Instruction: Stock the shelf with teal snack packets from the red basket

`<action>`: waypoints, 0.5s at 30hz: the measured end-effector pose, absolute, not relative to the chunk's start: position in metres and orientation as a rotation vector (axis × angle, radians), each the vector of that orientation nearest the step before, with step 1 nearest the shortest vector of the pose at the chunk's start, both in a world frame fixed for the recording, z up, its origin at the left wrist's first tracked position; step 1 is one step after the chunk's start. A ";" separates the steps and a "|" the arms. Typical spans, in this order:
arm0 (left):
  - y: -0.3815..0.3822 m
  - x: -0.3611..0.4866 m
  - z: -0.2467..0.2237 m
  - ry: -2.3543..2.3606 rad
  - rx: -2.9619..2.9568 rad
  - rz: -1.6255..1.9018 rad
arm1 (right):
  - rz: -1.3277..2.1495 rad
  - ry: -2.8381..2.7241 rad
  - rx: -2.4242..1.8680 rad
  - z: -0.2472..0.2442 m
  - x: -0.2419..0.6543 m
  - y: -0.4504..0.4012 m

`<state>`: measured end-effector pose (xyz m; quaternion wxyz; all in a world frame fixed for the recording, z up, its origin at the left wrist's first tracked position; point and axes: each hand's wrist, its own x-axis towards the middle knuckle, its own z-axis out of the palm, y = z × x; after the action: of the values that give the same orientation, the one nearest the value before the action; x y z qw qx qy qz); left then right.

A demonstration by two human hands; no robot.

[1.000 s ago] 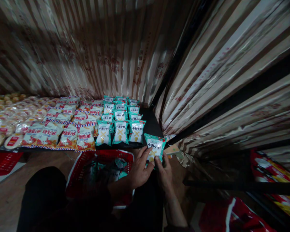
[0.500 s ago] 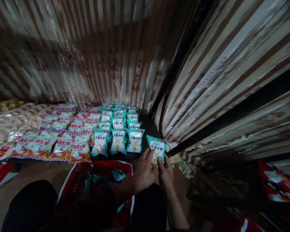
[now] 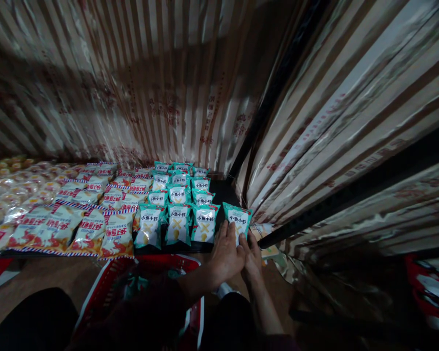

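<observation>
A teal and white snack bag [image 3: 237, 217] stands at the right end of the dark shelf [image 3: 225, 192], its lower part covered by my fingers. My left hand [image 3: 227, 251] presses on the bag's left and front side. At its lower right side, my right hand [image 3: 252, 256] grips the same bag. Just left of it are rows of matching teal bags [image 3: 205, 223], several deep. Farther left lie white and orange bags [image 3: 117, 234] with striped edges.
Below the shelf, between my knees, a red basket [image 3: 104, 287] holds more teal bags. A dark metal post [image 3: 296, 226] slants up to the right. Striped sheeting [image 3: 190, 97] hangs behind. Round wrapped items [image 3: 25, 187] fill the shelf's left part. Red packages [image 3: 429, 287] are at the far right.
The held bag has moved slightly left relative to the post and now stands closer in line with the front row. My left hand has slid lower over its front. The view has shifted a little.
</observation>
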<state>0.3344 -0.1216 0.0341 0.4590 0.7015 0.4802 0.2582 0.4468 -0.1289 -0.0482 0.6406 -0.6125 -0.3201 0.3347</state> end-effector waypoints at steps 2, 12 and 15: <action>-0.117 0.336 0.041 1.205 1.734 0.585 | 0.742 -0.753 -1.404 -0.052 0.451 -0.122; -0.090 0.356 0.059 1.319 1.687 0.539 | 0.752 -0.845 -1.425 -0.053 0.472 -0.086; -0.081 0.365 0.057 1.369 1.672 0.573 | 0.759 -0.871 -1.401 -0.054 0.477 -0.076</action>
<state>0.3646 -0.0810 0.0571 0.4378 0.6723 0.5507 0.2304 0.4769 -0.0761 -0.0542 0.6153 -0.6082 -0.3780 0.3296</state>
